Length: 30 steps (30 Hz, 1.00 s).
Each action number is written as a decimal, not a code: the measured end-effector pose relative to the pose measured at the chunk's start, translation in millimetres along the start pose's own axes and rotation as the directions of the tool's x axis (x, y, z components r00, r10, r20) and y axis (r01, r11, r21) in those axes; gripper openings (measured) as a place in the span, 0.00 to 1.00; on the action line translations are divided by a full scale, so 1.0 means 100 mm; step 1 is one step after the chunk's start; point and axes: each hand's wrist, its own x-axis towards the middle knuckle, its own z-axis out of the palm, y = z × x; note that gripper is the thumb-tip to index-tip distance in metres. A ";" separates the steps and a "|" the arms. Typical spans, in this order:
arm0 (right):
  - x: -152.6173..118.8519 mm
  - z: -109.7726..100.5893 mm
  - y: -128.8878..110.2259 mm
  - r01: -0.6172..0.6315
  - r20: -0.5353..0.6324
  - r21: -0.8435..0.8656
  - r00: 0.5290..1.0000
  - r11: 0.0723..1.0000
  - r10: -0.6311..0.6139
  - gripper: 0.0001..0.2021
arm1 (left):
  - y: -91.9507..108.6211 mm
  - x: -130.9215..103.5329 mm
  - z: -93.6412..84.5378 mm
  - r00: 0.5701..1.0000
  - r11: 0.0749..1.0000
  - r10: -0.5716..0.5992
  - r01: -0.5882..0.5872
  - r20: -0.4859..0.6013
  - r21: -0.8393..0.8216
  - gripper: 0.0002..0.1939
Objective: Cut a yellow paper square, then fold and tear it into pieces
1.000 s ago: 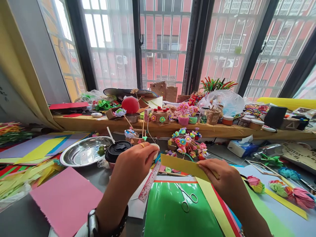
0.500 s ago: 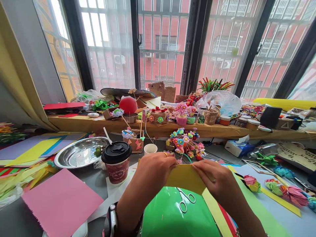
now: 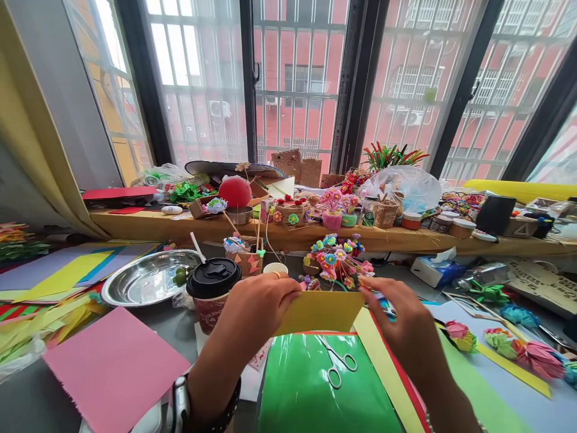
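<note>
Well, yellow paper (image 3: 322,311) held up above the desk (image 3: 174,328)

From my place I see the left hand (image 3: 264,304) of the person pinching one end of this paper, while the right hand (image 3: 401,316) makes a narrow pinch at its upper right corner. The paper stays in the air, its top edge almost level, near the far end of a shiny green sheet (image 3: 324,403). On this sheet lie the scissors (image 3: 332,358). Beside the left hand stands a lidded cup (image 3: 210,310).
</note>
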 end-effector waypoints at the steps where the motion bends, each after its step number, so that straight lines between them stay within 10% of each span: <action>1: 0.00 0.04 -0.08 0.051 0.035 0.041 0.998 0.998 -0.052 0.13 | 0.03 0.00 0.00 1.000 1.000 0.024 -0.023 0.009 -0.012 0.12; 9: -0.02 0.03 -0.29 0.078 0.125 0.154 0.987 0.985 -0.098 0.08 | 0.11 -0.02 0.02 0.985 0.979 0.174 -0.174 -0.009 -0.103 0.11; 30: -0.01 -0.12 0.01 -0.001 0.135 0.039 0.991 0.999 -0.004 0.10 | -0.20 -0.12 -0.09 0.990 0.999 -0.025 0.020 -0.138 -0.041 0.12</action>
